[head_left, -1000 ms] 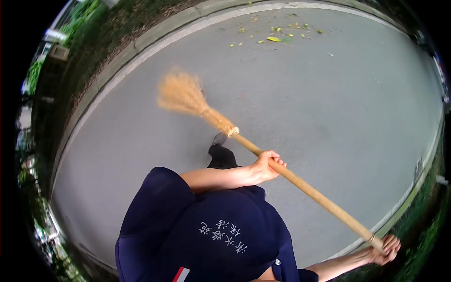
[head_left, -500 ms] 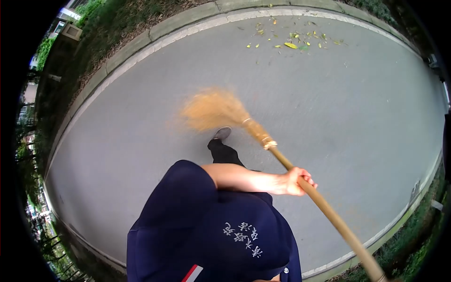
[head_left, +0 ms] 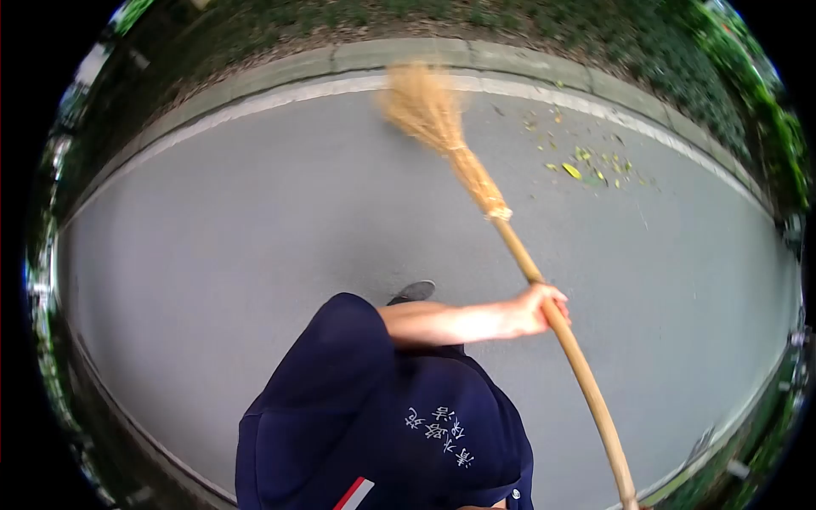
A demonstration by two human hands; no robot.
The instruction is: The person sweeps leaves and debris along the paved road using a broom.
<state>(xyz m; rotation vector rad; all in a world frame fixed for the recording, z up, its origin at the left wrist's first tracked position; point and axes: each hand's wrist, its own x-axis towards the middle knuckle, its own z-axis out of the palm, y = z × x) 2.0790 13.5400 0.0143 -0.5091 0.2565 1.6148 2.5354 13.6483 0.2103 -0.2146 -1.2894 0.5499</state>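
Gripping a long, pale wooden handle [head_left: 520, 252], the left hand [head_left: 535, 310] is closed around it below the binding of the broom head [head_left: 425, 106], a fan of light tan straw. The lower end of the handle runs out of view, and the right hand is not visible, so whether it is open or closed cannot be told. The bristles are blurred and reach over the pale edging strip [head_left: 336, 86]; whether they touch the ground is unclear. To the right of the broom head, small yellow and green leaves [head_left: 584, 155] lie scattered, with one larger yellow leaf [head_left: 572, 171] among them. They are apart from the bristles and spread loosely, not gathered in a heap, so that patch looks unswept. Around and below the broom head runs a smooth grey paved road [head_left: 255, 212]. Beyond it stands a grey concrete curb [head_left: 365, 56], backed by brown litter and dark green plants [head_left: 663, 76], outdoors in daylight. Well below the broom head are a dark grey shoe [head_left: 416, 291] and a navy shirt [head_left: 382, 408] with white lettering.
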